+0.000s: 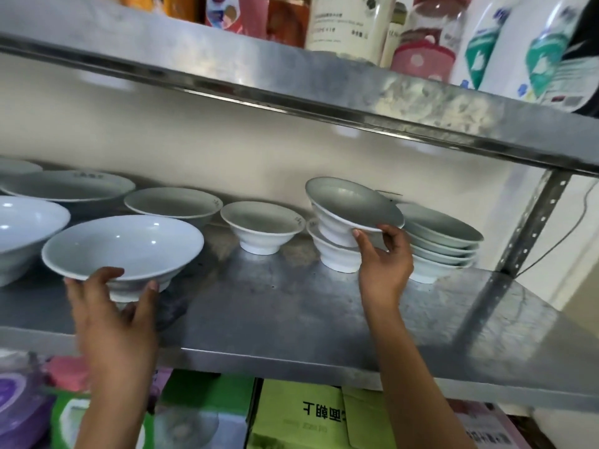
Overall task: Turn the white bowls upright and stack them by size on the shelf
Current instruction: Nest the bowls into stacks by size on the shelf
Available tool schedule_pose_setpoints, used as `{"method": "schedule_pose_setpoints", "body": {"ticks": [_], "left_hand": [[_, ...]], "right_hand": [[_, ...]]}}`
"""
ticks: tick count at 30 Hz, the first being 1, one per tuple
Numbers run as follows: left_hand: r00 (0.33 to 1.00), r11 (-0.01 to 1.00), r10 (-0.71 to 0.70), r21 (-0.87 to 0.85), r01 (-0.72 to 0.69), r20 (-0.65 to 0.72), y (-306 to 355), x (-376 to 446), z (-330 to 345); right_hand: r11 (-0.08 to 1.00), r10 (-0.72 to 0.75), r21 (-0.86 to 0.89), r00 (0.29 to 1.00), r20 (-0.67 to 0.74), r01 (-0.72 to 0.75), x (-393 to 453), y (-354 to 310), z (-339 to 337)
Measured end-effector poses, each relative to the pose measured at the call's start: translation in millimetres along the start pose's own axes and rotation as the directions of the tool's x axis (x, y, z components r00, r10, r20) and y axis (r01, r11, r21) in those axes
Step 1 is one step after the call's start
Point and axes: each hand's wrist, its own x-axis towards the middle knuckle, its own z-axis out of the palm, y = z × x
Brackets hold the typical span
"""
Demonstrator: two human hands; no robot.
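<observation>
White bowls on grey steel

The round ceramic bowls (259, 226) are plain white; the brushed metal shelf (291, 306) is dull grey; a cardboard box (298, 413) below is lime green.

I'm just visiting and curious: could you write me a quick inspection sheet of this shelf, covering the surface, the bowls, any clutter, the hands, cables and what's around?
Surface: metal shelf, worn and mottled, bare at the front.
Job's things: white bowls, all upright; a large bowl held at left, a tilted bowl held over another bowl, a stack at far right, a single bowl mid-shelf.
Clutter: nothing seen on this shelf besides bowls.
Grips: left hand holds the large bowl from below; right hand pinches the tilted bowl's rim.
Cables: a thin cable by the right post.
Surroundings: bottles above, boxes below.
</observation>
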Motion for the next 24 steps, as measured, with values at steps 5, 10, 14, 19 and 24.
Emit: {"method": "schedule_pose_setpoints", "body": {"ticks": [5,10,14,19,24], "left_hand": [[0.999,0.999,0.041,-0.013,-0.042,-0.017,-5.3,1.9,1.7],[0.999,0.999,0.04,-0.005,-0.04,-0.016,-4.1,1.2,2.6],[1.0,1.0,-0.008,-0.019,0.008,-0.022,-5.6,2.1,3.0],[1.0,0.998,-0.011,-0.067,0.01,-0.019,1.2,-5.1,-1.0],[1.0,0.985,-0.021,-0.174,0.023,0.011,6.4,-19.5,-3.3]], "right_hand": [[0.995,-0.001,-0.102,0.995,-0.103,-0.01,14.4,31.2,2.5],[0.973,0.008,-0.227,0.992,-0.127,-0.037,19.9,42.2,1.9],[0.959,0.059,-0.268,0.992,-0.111,-0.087,21.6,46.1,1.9],[0.936,0.063,-0.34,0.994,-0.091,-0.091,21.4,49.0,-1.0],[0.931,0.036,-0.36,0.998,-0.054,-0.053,19.4,53.4,-2.1]]}}
